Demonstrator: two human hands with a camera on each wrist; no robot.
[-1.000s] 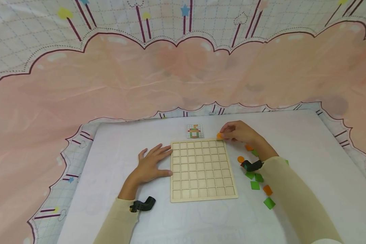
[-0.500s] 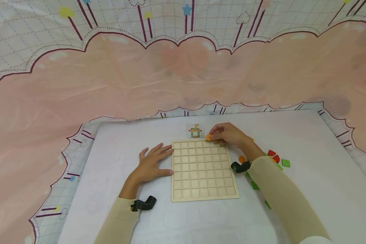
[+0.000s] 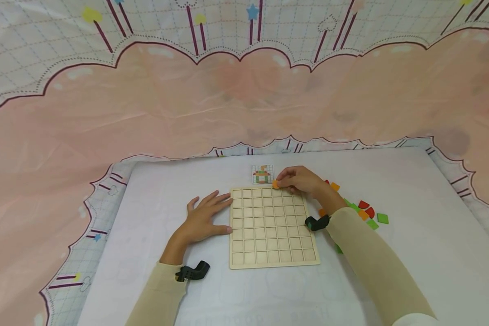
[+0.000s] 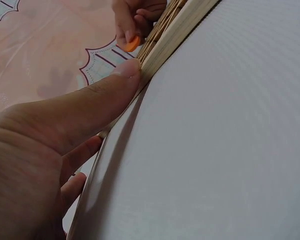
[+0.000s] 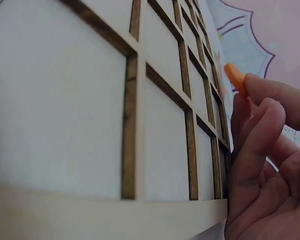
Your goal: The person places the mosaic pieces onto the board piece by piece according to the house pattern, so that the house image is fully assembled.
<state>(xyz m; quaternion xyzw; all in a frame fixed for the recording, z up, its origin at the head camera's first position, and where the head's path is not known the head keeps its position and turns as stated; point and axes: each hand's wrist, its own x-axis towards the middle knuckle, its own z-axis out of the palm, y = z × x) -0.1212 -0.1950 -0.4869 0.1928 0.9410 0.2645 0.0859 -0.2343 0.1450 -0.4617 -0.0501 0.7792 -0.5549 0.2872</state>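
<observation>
A light wooden grid board point(image 3: 267, 234) with square cells lies on the white table. Over its far edge my right hand point(image 3: 299, 180) pinches a small orange disc point(image 3: 275, 184) between thumb and fingertips; the right wrist view shows this orange disc point(image 5: 234, 78) held just above the far row. My left hand point(image 3: 201, 222) rests at the board's left side, fingers spread, the thumb and fingertips touching its edge. In the left wrist view the thumb point(image 4: 90, 107) lies against the board's rim point(image 4: 162, 42). Beyond the board lies a small picture card point(image 3: 262, 174) with a coloured block pattern.
Right of the board lie several loose flat pieces, among them a green square point(image 3: 382, 218), a red piece point(image 3: 363, 204) and an orange square point(image 3: 335, 186). My right forearm point(image 3: 371, 253) hides some of them. A patterned cloth point(image 3: 228, 104) hangs behind the table.
My right hand has moved left along the board's far edge with the orange disc, slowing in the last half second. My left hand stays in place.
</observation>
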